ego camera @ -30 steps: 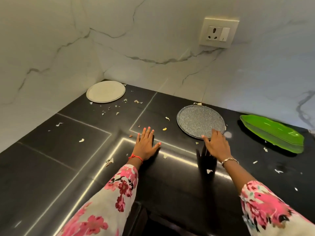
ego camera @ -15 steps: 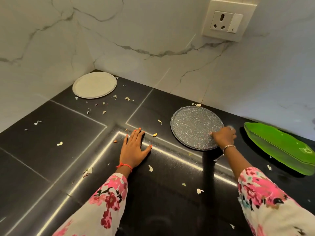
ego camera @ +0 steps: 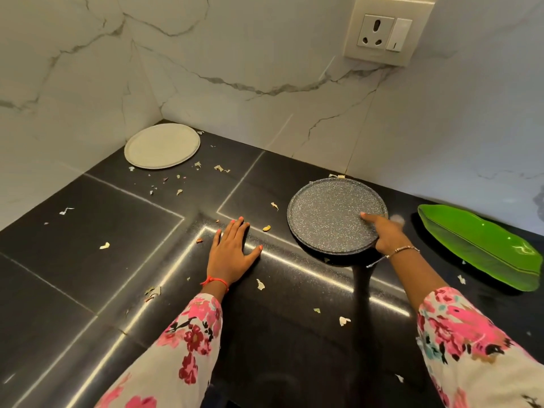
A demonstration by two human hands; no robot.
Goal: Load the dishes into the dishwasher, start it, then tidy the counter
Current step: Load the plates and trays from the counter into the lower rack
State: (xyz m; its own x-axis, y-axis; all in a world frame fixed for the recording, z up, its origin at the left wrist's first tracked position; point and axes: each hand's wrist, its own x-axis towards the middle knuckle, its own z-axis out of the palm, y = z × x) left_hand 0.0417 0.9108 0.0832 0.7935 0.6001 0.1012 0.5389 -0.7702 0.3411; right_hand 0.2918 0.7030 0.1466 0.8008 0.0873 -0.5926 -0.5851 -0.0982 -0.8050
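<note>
Ops: Status of the grey speckled plate?
Site: Near the back edge of the counter, right of the middle, close to the marble wall. The right hand pinches its near-right rim: thumb on the top face, other fingers curled round the rim, tips hidden underneath.
Ops: Flat or raised?
Site: Near edge looks tipped up, with dark shadow under it. Far edge: cannot tell whether it touches the counter.
Ops: And the left hand?
Site: Palm down on the counter, left of the grey plate and apart from it. Fingers straight, slightly spread, thumb out to the side. Holds nothing.
Ops: Other dishes?
Site: One white plate, flat in the back left corner, well apart from the grey one. One green leaf-shaped dish toward the right edge, just beyond the right hand, not touching it.
Ops: Counter surface?
Site: Black, glossy, bright lines across it. Pale scraps scattered all over, densest just in front of the white plate, a few between the two arms.
Ops: Anything else?
Site: One socket with switch on the wall above the grey plate. Floral sleeves on both arms, red thread at the left wrist, bracelet at the right.
</note>
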